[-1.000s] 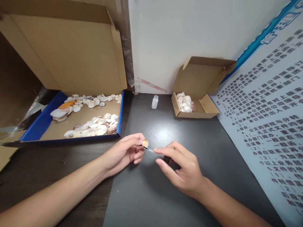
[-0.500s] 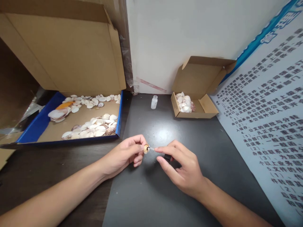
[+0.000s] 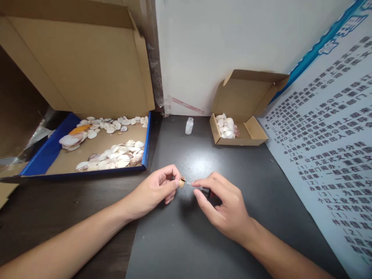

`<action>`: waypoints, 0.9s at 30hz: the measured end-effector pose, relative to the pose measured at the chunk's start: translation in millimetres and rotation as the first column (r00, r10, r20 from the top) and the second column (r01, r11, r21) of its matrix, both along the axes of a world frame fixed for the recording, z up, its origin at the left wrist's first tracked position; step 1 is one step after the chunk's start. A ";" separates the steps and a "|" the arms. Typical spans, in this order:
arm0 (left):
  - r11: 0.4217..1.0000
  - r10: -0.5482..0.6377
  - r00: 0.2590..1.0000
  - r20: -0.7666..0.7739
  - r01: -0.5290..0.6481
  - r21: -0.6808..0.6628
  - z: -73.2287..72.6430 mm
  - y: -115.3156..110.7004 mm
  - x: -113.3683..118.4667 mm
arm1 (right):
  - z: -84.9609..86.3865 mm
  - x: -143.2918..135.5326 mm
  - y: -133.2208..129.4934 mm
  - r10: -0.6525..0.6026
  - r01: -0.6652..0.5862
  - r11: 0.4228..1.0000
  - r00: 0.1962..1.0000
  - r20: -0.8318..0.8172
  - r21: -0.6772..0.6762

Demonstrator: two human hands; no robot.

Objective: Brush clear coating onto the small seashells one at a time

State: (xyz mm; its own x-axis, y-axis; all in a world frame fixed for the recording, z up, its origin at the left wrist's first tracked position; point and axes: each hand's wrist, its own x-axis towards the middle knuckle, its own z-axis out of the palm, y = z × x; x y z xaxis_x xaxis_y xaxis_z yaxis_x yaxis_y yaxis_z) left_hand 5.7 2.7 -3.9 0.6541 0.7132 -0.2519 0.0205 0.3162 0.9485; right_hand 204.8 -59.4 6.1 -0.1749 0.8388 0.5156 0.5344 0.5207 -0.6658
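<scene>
Between the thumb and fingers of my left hand (image 3: 161,186) is a small yellowish-brown shell (image 3: 181,183), tilted toward the right. My right hand (image 3: 223,199) is closed on a small brush with a black cap handle (image 3: 206,192) and a thin pale stem. The dark tip of the brush meets the shell near its upper edge. A small clear bottle (image 3: 189,126), uncapped and whitish, stands upright on the dark table beyond both hands.
At the left is an open blue-edged cardboard box (image 3: 147,147) with many white and patterned shells. A smaller open carton (image 3: 257,130) at the back right holds white shells and some pinkish pieces. A printed board (image 3: 328,147) leans along the right side.
The shell has turned in my left fingers, so its opening no longer faces me as fully. My right hand has shifted slightly, and more of the black cap handle shows.
</scene>
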 end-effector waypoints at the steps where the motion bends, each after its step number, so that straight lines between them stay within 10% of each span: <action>1: 1.000 0.002 1.000 -0.012 -0.002 0.012 0.2 0.1 0.0 | 0.2 -0.2 0.4 -0.022 0.022 1.000 1.000 -0.001 0.002; 27: 0.962 0.079 0.985 -0.154 -0.035 0.271 8.4 -4.3 4.6 | 0.1 -0.6 1.4 -0.056 0.056 0.998 0.998 0.017 0.004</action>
